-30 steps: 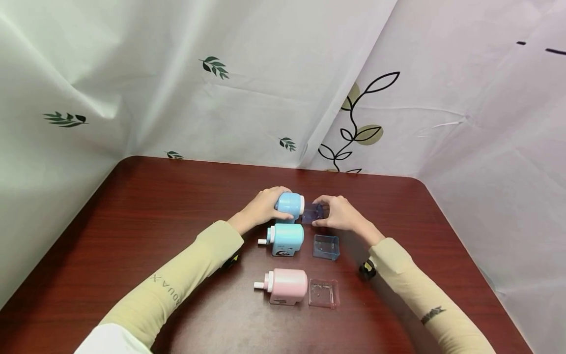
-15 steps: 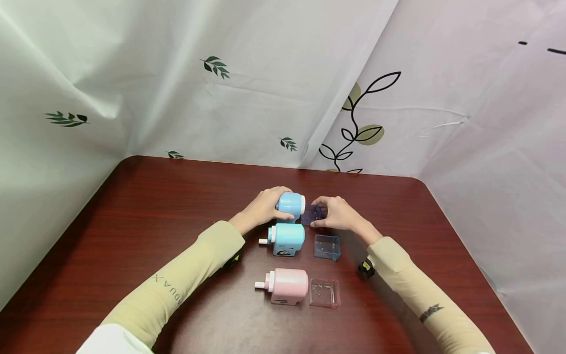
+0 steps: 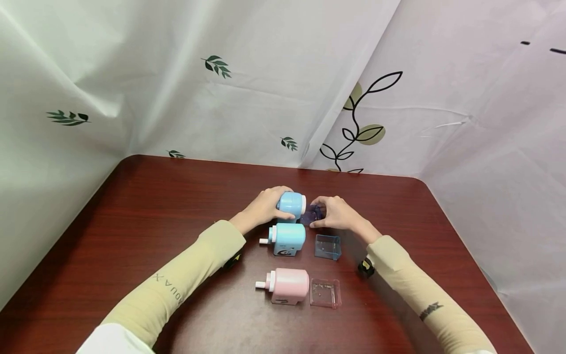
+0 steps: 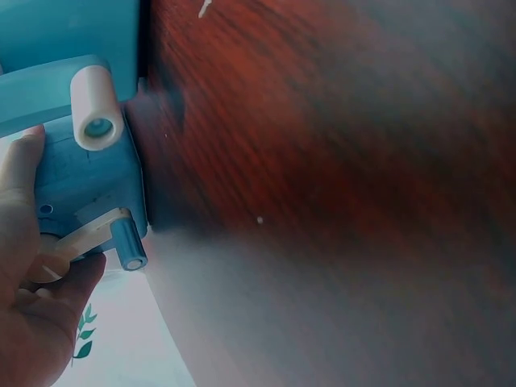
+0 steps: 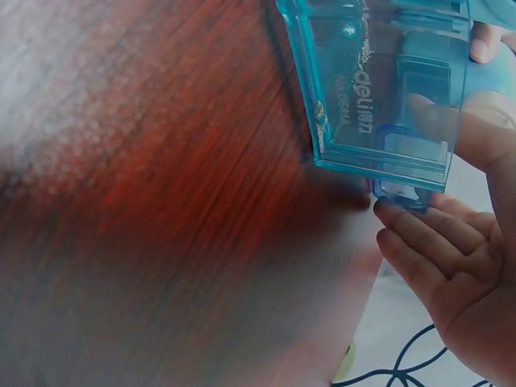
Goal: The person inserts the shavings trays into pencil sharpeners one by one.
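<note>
My left hand grips a blue crank pencil sharpener at the back of the group, its white end facing right. In the left wrist view, the fingers wrap this sharpener around its crank handle. My right hand pinches a clear dark-blue shavings drawer between thumb and fingers, close to that sharpener's right side. In the right wrist view this drawer shows partly through a nearer turquoise drawer.
A turquoise sharpener and a pink sharpener stand nearer, cranks to the left. To their right lie a clear turquoise drawer and a clear pink drawer with bits inside. The brown table meets a white patterned sheet.
My right hand has edged slightly left with the dark-blue drawer, nearer the blue sharpener. My left hand keeps its grip and stays nearly still.
</note>
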Demonstrator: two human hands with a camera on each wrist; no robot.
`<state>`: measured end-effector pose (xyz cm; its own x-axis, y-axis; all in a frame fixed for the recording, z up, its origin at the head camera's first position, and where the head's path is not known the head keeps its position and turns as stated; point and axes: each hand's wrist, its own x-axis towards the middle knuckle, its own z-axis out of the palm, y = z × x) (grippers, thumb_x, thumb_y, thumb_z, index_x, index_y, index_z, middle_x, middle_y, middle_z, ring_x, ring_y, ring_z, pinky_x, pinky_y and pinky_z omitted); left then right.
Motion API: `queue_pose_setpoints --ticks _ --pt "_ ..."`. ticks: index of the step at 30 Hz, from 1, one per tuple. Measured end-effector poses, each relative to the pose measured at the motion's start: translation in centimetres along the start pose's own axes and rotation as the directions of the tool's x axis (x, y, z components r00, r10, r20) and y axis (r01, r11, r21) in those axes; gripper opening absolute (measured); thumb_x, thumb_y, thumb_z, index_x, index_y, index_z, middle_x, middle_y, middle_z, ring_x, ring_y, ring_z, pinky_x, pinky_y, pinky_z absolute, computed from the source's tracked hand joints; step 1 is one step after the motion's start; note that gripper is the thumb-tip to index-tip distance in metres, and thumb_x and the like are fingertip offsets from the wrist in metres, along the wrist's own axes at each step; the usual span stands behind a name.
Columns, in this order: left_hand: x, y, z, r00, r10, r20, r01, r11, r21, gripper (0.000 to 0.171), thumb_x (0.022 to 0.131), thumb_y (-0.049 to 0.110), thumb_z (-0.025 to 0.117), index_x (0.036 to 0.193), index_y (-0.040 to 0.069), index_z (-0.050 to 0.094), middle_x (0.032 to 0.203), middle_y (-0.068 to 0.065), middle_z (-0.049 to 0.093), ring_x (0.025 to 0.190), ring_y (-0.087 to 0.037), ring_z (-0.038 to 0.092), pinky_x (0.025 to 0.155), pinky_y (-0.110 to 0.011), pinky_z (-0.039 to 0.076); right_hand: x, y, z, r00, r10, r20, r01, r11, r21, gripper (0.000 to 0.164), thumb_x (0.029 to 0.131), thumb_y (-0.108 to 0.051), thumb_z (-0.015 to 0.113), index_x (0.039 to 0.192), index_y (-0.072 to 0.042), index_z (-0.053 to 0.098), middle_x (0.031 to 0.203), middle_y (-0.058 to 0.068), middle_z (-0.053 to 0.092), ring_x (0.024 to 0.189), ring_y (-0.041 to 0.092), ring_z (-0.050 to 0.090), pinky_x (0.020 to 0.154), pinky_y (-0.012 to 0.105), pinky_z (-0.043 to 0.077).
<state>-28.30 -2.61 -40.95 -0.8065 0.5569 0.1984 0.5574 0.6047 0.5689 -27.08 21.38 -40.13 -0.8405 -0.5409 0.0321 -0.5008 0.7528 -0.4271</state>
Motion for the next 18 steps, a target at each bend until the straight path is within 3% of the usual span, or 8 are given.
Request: queue_pose_setpoints --ticks 18 --pt "-0.05 -0.1 0.03 1.0 0.008 0.002 -0.008 1.0 0.013 0.067 0.071 0.041 0.075 0.123 0.008 0.048 0.113 -0.008 0.057 0.092 -0.018 0.053 0.082 -0.038 0.046 0.84 -0.32 0.07 0.999 -0.043 0.03 0.044 0.999 -0.028 0.058 0.067 -0.039 0.078 0.11 -0.005 0.058 0.099 0.007 0.067 0.084 0.012 0.059 0.072 0.032 0.05"
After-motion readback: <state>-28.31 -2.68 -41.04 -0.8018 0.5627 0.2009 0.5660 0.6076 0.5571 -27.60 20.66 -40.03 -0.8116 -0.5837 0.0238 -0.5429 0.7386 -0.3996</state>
